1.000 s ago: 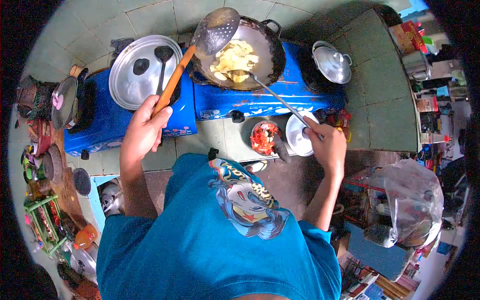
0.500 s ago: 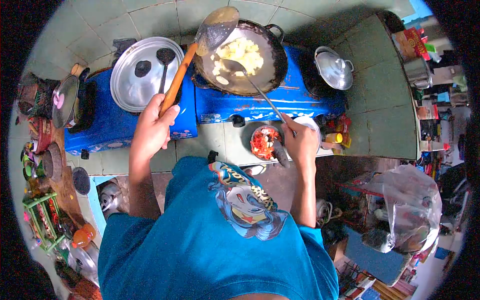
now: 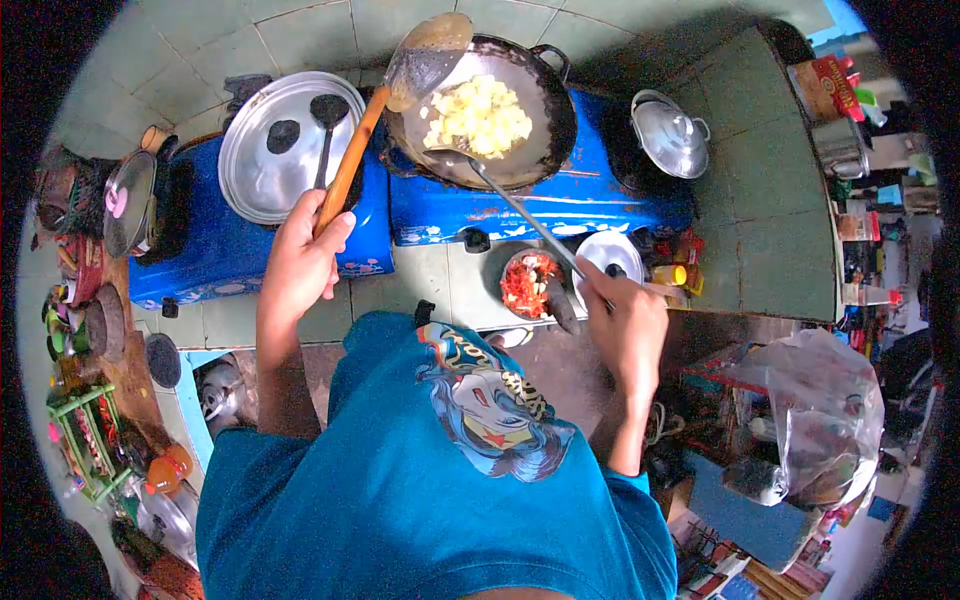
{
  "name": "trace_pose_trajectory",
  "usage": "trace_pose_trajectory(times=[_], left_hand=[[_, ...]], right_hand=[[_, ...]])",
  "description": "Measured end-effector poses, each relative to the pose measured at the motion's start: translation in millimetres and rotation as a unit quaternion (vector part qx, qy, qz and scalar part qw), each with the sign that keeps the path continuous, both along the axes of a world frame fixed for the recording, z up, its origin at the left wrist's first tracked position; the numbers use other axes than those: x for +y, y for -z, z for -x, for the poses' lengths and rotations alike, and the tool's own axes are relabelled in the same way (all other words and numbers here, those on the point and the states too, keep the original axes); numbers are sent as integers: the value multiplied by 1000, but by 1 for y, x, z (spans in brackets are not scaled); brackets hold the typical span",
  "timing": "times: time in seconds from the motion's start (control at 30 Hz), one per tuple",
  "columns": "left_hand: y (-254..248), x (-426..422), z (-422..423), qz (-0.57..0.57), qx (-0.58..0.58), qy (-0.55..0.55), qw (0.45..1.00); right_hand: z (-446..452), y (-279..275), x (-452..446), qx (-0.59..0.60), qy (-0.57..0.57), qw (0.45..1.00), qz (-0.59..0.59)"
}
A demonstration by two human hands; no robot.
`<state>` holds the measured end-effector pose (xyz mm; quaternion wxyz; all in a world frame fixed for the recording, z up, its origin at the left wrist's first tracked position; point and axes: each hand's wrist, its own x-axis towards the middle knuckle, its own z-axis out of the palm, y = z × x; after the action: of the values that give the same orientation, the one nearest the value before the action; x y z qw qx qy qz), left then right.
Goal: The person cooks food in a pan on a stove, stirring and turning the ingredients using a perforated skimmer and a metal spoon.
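My left hand (image 3: 305, 255) is closed round the wooden handle of a perforated skimmer (image 3: 428, 62), whose round head hangs over the left rim of a dark wok (image 3: 548, 120). Pale yellow chopped pieces (image 3: 480, 115) lie in liquid in the wok. In my right hand (image 3: 625, 322) is the long handle of a metal spatula (image 3: 530, 220); its head rests at the wok's near side, just below the pieces. Between that hand and the blue stove (image 3: 470, 210) are a bowl of red and white chopped bits (image 3: 527, 285) and a white plate (image 3: 608, 250).
A large silver lid (image 3: 255, 160) with a black ladle (image 3: 328, 110) on it covers the stove's left part. A lidded silver pot (image 3: 668, 135) stands at the right. A yellow-capped container (image 3: 668, 275) is beyond the plate. A plastic bag (image 3: 830, 400) hangs at the right.
The spatula head has moved through the pieces and back toward the wok's near edge. My right hand went left and up, then back right and down. The skimmer has shifted slightly left.
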<state>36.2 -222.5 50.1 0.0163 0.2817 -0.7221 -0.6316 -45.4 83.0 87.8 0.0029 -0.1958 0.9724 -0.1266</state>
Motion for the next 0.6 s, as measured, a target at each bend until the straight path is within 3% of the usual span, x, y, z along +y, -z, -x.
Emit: trace_pose_trajectory(times=[0.2, 0.27, 0.5, 0.6], left_hand=[[-1, 5, 3, 8, -4, -11, 1000], [-3, 6, 2, 19, -5, -23, 1000], [-2, 8, 15, 63, -10, -2, 998], [-1, 8, 15, 70, -26, 4, 997]], right_hand=[[28, 61, -24, 68, 7, 996, 55], [33, 60, -23, 73, 21, 987, 144], [40, 68, -44, 27, 56, 997, 44], [43, 61, -31, -21, 113, 991, 63]])
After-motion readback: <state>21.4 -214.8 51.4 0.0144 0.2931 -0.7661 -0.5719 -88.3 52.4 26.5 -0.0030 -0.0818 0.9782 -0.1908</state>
